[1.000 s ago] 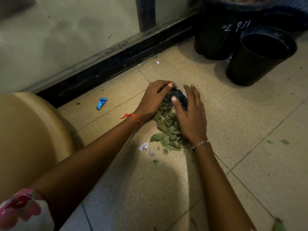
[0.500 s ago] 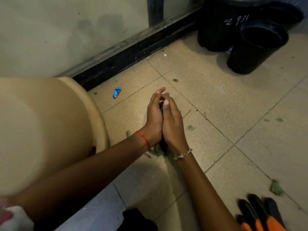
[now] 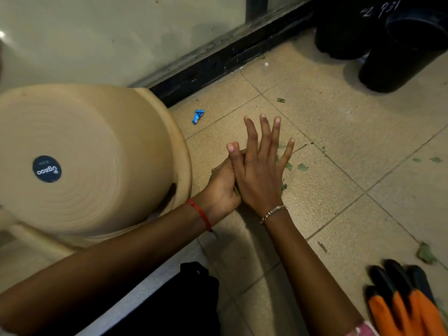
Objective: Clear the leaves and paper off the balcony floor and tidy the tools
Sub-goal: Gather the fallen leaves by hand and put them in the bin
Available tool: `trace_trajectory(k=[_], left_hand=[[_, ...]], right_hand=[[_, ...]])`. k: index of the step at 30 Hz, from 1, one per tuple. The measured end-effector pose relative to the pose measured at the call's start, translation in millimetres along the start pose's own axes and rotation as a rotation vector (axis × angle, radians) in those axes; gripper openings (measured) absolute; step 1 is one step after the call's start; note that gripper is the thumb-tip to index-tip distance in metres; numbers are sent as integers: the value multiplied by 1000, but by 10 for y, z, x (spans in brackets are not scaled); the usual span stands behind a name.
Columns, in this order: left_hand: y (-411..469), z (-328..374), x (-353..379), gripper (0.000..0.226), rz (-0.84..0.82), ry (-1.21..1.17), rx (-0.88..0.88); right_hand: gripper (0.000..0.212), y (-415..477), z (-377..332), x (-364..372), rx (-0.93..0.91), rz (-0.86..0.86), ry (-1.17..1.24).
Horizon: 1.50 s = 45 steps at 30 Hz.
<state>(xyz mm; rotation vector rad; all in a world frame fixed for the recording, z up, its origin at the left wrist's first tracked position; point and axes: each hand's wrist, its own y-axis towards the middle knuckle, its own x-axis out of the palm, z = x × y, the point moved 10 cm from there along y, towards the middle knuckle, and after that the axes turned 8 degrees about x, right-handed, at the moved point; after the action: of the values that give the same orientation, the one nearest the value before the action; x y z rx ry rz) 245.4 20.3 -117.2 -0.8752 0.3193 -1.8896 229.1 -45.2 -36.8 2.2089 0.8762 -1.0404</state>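
On the floor [image 3: 327, 117] the tub [image 3: 97, 154] lies left, gloves [image 3: 402, 304] near right, buckets [image 3: 400, 57] far right.

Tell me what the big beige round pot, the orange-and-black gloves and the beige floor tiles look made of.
Big beige round pot: probably matte moulded plastic, given its even concentric rings and round sticker; clay is possible. Orange-and-black gloves: seemingly knitted fabric with dark rubbery coating on the fingertips. Beige floor tiles: likely matte ceramic, speckled, with grout lines.

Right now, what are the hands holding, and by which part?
Mostly hidden. The right hand, fingers spread, lies flat against the left hand; a green leaf scrap shows pressed between the palm heels. Whether more is inside cannot be told.
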Motion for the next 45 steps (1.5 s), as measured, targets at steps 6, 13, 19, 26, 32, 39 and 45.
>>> trace_trajectory(k=[6,13,19,26,32,39,45], left_hand=[[-52,47,-42,48,129,9,41],[-190,220,-65,47,161,-52,62],[-456,79,-169,46,63,-8,14],[-695,-161,-417,46,64,-123,-83],[-635,-239,-493,45,95,-146,-107],[-598,-292,-559,46,102,-143,-133],[-569,-331,-529,44,93,-222,-144]], right_hand=[[66,-59,116,-52,156,-86,455],[53,-355,686,-247,254,-98,557],[97,-947,612,25,23,-329,94],[108,-544,531,149,18,-167,-160],[81,-118,399,354,-20,-261,-135],[14,-395,199,226,-200,-175,277],[25,-336,720,-39,353,5,698]])
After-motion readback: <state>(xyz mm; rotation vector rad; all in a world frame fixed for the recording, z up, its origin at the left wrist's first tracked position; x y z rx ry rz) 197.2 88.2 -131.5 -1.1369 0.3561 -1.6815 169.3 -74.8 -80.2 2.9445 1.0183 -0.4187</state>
